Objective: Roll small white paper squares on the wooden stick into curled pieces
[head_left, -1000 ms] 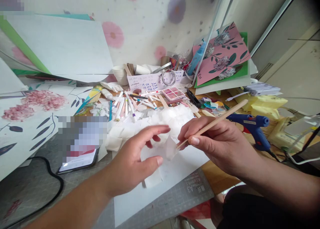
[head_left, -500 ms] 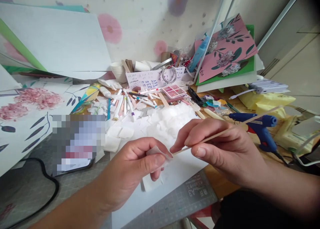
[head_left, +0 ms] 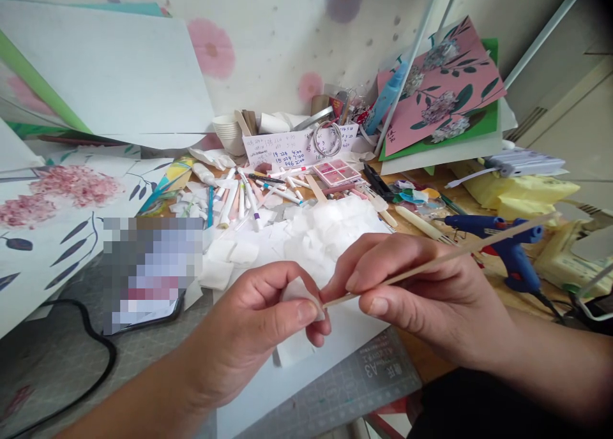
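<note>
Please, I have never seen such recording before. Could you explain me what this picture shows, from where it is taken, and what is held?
There is no machine here, only a person's two bare hands. The picture comes from a camera worn on the person's head, looking forward and down.

The left hand pinches a small, thin white piece. The right hand holds a thin wooden stick, with its tip at that piece.

Below the hands, a white sheet lies partly on a grey cutting mat. Beyond are a white heap and marker pens. A blue glue gun lies on the right.
</note>
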`<state>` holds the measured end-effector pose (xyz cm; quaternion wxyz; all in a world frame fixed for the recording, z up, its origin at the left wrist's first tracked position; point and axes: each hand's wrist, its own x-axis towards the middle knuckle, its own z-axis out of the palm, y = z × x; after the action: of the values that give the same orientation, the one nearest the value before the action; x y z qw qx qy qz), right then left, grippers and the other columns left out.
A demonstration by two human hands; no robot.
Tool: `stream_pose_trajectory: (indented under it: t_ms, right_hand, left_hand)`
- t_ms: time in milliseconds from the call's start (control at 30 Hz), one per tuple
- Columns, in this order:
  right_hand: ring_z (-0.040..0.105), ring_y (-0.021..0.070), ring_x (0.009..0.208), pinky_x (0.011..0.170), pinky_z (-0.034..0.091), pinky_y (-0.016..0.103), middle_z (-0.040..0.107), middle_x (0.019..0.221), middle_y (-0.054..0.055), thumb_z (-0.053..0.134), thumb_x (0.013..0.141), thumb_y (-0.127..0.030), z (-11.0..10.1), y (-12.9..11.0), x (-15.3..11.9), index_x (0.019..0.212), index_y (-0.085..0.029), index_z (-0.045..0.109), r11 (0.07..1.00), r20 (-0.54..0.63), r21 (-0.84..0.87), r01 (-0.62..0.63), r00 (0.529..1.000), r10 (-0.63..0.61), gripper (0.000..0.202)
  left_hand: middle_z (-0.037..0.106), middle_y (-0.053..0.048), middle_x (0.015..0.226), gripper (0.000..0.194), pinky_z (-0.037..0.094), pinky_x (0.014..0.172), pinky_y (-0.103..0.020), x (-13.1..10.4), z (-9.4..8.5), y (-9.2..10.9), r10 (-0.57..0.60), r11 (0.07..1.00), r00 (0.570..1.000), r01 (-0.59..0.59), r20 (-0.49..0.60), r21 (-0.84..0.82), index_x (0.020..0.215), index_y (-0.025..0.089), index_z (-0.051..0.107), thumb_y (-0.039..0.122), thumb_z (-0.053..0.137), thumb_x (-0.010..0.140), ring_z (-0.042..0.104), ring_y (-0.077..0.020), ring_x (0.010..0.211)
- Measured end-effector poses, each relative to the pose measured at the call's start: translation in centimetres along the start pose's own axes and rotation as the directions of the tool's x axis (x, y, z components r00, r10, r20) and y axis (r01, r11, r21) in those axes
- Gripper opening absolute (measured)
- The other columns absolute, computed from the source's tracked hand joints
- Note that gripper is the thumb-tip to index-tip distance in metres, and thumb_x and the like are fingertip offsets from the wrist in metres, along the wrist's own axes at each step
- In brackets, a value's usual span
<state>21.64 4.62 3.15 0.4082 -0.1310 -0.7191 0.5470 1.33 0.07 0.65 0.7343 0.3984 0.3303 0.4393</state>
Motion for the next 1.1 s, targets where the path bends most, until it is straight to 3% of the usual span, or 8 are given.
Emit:
stream_pose_trajectory:
  t_ms: [1100]
  right_hand:
    - [0.073,0.0164,0.087,0.072,0.06,0.025,0.074,0.079,0.003,0.067,0.089,-0.012,-0.01,-0.28,-0.04,0.092,-0.02,0.071,1.0,0.023,0.007,-0.013,1.0,0.013,0.01]
  left_hand:
    - [0.074,0.005,0.068,0.011,0.048,0.068,-0.02,-0.13,-0.12,0.05,-0.045,0.999,0.999,0.044,0.029,0.005,0.073,0.02,0.074,0.018,0.071,0.084,0.064,-0.0101,0.068]
